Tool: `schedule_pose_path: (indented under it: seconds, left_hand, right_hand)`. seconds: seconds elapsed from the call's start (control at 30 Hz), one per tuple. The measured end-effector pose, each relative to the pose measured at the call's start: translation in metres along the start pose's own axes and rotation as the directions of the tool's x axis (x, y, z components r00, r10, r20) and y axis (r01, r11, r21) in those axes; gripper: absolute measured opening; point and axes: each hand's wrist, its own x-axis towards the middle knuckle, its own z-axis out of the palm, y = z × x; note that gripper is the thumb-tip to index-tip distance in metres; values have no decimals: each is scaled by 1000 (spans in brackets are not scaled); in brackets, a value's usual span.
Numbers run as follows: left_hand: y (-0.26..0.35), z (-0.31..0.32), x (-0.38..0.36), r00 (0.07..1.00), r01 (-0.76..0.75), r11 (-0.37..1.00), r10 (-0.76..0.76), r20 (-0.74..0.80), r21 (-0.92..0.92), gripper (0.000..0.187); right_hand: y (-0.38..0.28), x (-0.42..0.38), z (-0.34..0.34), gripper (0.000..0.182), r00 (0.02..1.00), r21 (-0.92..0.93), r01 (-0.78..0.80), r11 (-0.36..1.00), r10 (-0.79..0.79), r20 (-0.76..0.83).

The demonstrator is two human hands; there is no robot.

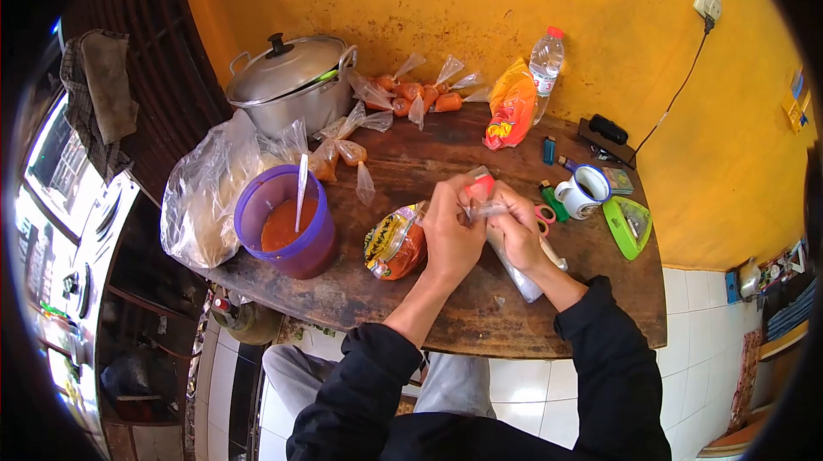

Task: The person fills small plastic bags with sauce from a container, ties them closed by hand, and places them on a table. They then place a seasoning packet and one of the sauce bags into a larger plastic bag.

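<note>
My left hand [450, 225] and my right hand [519, 230] meet over the middle of the table. Both pinch the gathered neck of a small clear plastic bag [489, 209], with something red [482, 187] showing just behind the fingers. Under my right wrist lies a stack of flat clear bags [516, 277]. Scissors [544, 219] with pink handles rest to the right of that hand. Left of my left hand is a black, yellow and orange packet [393, 245]. Farther left stands a purple tub [315, 247] of orange-red sauce [283, 225] with a spoon [301, 191] in it.
A lidded pot [296, 101] stands at the back left, beside several tied bags of orange sauce [411, 94]. A large plastic bag [201, 195] sits by the tub. A water bottle [546, 67], enamel mug [584, 194] and green tray [627, 228] are toward the right.
</note>
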Motion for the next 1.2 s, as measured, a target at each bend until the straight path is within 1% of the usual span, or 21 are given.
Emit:
schedule_pose_path:
  seconds: [0.03,0.1,0.17,0.23,0.37,0.43,0.5,0.57,0.6,0.63,0.7,0.73,0.77,0.87,0.9,1.0,1.03,1.1,1.13,1.17,1.2]
  left_hand:
    - [0,1,0,991,-130,988,131,-5,84,27]
    - [5,2,-1,982,-178,978,183,-40,106,21]
    - [1,2,-5,948,-316,936,316,23,155,19]
    - [3,2,-7,952,-305,934,303,41,189,20]
    - [7,-3,-10,977,-130,985,108,184,110,20]
    - [3,-2,-10,975,89,995,-78,208,-42,23]
    - [0,-2,-10,949,150,988,-149,278,18,31]
    - [3,0,-6,898,352,888,-231,376,-295,36]
    - [7,-2,-8,822,495,807,-315,474,-322,41]
    - [6,0,-7,824,494,808,-317,470,-321,41]
    - [-2,5,-8,948,241,877,-122,293,-416,43]
    - [-11,1,-5,961,100,945,-10,277,-313,52]
    - [1,-10,-1,961,98,946,-10,275,-309,52]
    - [38,-54,11,980,172,893,-110,168,-415,46]
    - [43,-71,14,983,179,865,-142,114,-469,43]
    - [47,-111,19,958,280,942,-260,125,-185,40]
    - [38,-112,15,958,279,943,-260,123,-181,40]
    - [19,-112,4,972,172,963,-200,122,209,38]
    - [16,-111,0,925,345,933,-356,130,100,37]
    - [7,-108,-3,925,348,932,-359,126,102,37]
    - [-4,-104,-8,884,468,875,-463,66,-126,38]
  right_hand:
    - [2,0,-1,12,996,-191,65,979,-75,-44]
    - [1,0,2,8,995,-286,19,958,-47,-90]
    - [-8,3,14,12,959,-14,17,1000,-20,-283]
    - [-2,4,10,12,949,4,31,999,-28,-313]
    - [-11,7,-5,11,933,123,-30,992,71,-352]
    - [-9,8,-8,11,946,211,-45,976,110,-305]
    - [-10,7,-1,12,945,263,-50,963,131,-301]
    - [-12,5,7,13,968,346,-50,937,131,-216]
    - [-10,2,9,13,973,335,-62,940,132,-190]
    - [-8,0,11,14,978,325,-75,943,133,-163]
    - [-10,1,13,17,983,299,-51,953,100,-151]
    - [-11,2,15,20,988,272,-23,962,64,-143]
    - [-7,1,15,20,988,275,-22,961,63,-140]
    - [-4,-7,19,38,984,-397,-168,902,180,-6]
    - [-3,-11,25,42,995,-526,-95,845,99,-20]
    - [-4,-10,35,47,996,-654,-49,755,90,29]
    - [-6,-10,40,52,981,-754,-69,653,180,66]
    - [-10,-10,49,57,957,-839,-66,540,271,99]
    - [-10,-12,55,64,955,-848,-40,528,270,122]
    - [-10,-13,60,71,952,-857,-16,515,270,144]
    - [-9,-14,64,84,940,-874,-13,485,304,155]
